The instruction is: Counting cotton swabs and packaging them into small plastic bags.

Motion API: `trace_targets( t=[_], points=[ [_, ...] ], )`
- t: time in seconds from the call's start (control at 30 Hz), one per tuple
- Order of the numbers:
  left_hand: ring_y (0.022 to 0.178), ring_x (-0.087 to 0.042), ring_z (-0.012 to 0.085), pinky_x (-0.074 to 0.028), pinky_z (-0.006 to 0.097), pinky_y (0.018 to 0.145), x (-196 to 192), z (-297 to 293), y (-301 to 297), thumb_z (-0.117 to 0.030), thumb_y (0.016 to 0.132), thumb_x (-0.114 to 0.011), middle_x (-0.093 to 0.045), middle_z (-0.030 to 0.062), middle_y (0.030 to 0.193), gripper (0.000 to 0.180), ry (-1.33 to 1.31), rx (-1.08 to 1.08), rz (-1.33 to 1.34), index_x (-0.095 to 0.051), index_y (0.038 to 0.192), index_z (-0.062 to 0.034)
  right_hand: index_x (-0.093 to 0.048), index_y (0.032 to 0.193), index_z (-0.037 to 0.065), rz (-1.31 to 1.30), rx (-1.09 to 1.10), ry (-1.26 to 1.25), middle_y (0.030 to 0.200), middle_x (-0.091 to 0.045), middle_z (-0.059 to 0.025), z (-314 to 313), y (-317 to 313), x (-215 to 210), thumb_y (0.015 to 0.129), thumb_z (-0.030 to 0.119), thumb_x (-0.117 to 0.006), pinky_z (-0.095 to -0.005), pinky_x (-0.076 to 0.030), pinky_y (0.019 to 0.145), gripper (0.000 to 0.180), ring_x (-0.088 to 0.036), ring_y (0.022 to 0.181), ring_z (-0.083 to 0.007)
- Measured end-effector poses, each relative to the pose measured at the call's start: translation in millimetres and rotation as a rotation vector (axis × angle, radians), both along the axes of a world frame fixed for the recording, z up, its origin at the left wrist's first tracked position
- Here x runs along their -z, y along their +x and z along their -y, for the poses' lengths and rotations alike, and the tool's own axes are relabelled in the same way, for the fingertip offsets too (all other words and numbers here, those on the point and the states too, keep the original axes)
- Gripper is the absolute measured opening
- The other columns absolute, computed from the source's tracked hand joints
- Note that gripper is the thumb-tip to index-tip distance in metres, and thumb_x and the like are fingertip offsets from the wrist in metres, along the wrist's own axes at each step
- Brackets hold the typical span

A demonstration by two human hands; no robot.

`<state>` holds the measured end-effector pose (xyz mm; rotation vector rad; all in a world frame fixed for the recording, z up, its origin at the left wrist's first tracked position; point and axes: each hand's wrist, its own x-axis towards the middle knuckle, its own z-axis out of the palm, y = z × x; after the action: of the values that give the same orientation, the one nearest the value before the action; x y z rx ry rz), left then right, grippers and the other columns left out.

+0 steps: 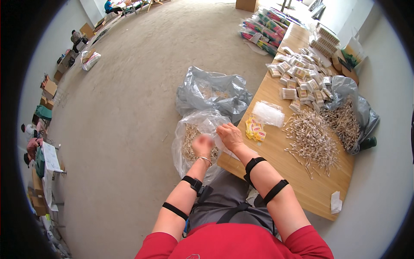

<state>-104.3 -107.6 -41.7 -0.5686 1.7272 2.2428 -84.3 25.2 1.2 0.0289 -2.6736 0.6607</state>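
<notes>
My left hand (pixel 202 145) is over a large clear bag (pixel 177 146) of loose cotton swabs (pixel 189 140) on the floor; motion smears its fingers. Beside it, my right hand (pixel 229 136) is closed, its fingertips pinching thin clear plastic (pixel 219 143) near the table's corner. I cannot tell whether this is a small pouch or part of the large bag. Close to my right hand on the wooden table (pixel 276 168) lie yellow printed cards (pixel 255 130) and a stack of clear pouches (pixel 268 113). A heap of cotton swabs (pixel 312 138) spreads further right.
A grey plastic bag (pixel 211 93) stands beyond the clear one. Filled swab packets (pixel 304 80) are heaped farther along the table, near a grey bag (pixel 366 114) of swabs. Colourful wrapped bundles (pixel 265 30) lie past the table. Several people sit along the far left.
</notes>
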Motion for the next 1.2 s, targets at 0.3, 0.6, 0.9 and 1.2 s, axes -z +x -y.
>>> trace_targets(
  t=[0.3, 0.6, 0.9, 1.2],
  points=[
    [0.062, -0.059, 0.0103, -0.048, 0.022, 0.054, 12, -12, 11, -0.013, 0.085, -0.066, -0.062, 0.0046, 0.076, 0.023, -0.037, -0.105, -0.038, -0.050, 0.098, -0.0031, -0.060, 0.077, 0.013, 0.076, -0.018, -0.031, 0.078, -0.062, -0.0021, -11, 7, 11, 0.079, 0.015, -0.058, -0.0343, -0.048, 0.073, 0.004, -0.058, 0.082, -0.0228],
    [0.061, -0.060, 0.0107, -0.048, 0.022, 0.054, 8, -7, 4, -0.012, 0.084, -0.068, -0.062, 0.0044, 0.075, 0.025, -0.086, -0.100, -0.116, -0.050, 0.098, -0.0025, -0.064, 0.093, 0.006, 0.111, 0.124, -0.386, 0.090, -0.064, -0.0111, -10, 2, 6, 0.086, 0.014, -0.055, -0.0373, -0.048, 0.079, 0.014, -0.060, 0.092, -0.0304],
    [0.062, -0.060, 0.0107, -0.049, 0.023, 0.057, -5, -7, 4, -0.010, 0.084, -0.068, -0.062, 0.0053, 0.073, 0.024, -0.155, -0.038, -0.248, -0.049, 0.096, -0.0018, -0.066, 0.101, 0.008, 0.174, 0.046, -0.339, 0.098, -0.064, -0.0148, -19, -5, 13, 0.085, 0.018, -0.055, -0.0376, -0.048, 0.080, 0.022, -0.061, 0.091, -0.0315],
    [0.063, -0.060, 0.0119, -0.050, 0.024, 0.058, 0, -4, 2, -0.009, 0.081, -0.070, -0.062, 0.0069, 0.074, 0.028, -0.209, -0.017, -0.289, -0.046, 0.095, -0.0016, -0.069, 0.094, 0.003, 0.337, 0.139, -0.553, 0.084, -0.068, -0.0163, -20, -12, 15, 0.084, 0.018, -0.059, -0.0321, -0.050, 0.071, 0.021, -0.066, 0.077, -0.0232]
  ],
)
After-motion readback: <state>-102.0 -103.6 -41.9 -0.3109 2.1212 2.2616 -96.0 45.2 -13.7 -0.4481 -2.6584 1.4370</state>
